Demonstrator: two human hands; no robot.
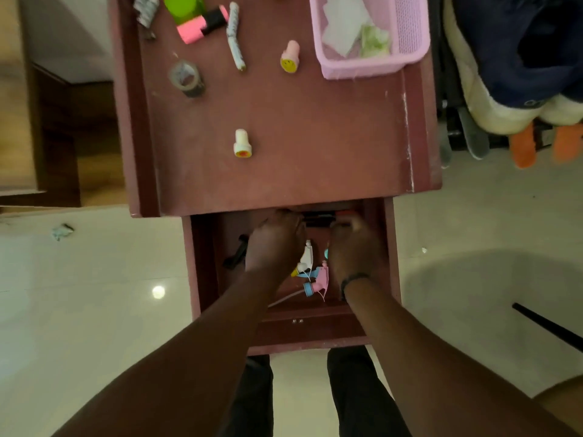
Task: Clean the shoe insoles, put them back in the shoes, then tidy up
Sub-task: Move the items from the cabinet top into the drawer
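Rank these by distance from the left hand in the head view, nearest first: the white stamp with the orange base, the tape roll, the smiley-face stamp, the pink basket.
From the left hand, in the open drawer:
1. White stamp, mid-table, straight ahead.
2. Tape roll, farther back on the left.
3. Smiley-face stamp, farther back, slightly right.
4. Pink basket, back right corner.

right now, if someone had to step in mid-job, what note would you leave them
Left hand and right hand: both deep in the open reddish-brown wooden drawer, fingertips hidden under the tabletop edge, so grip unclear.
Drawer holds pink and blue spray triggers and a small white bottle.
No shoes or insoles in view, so cleaning progress can't be judged.
On the reddish-brown table: pink plastic basket of white wipes, stamps, tape roll, highlighter. These are left to tidy.
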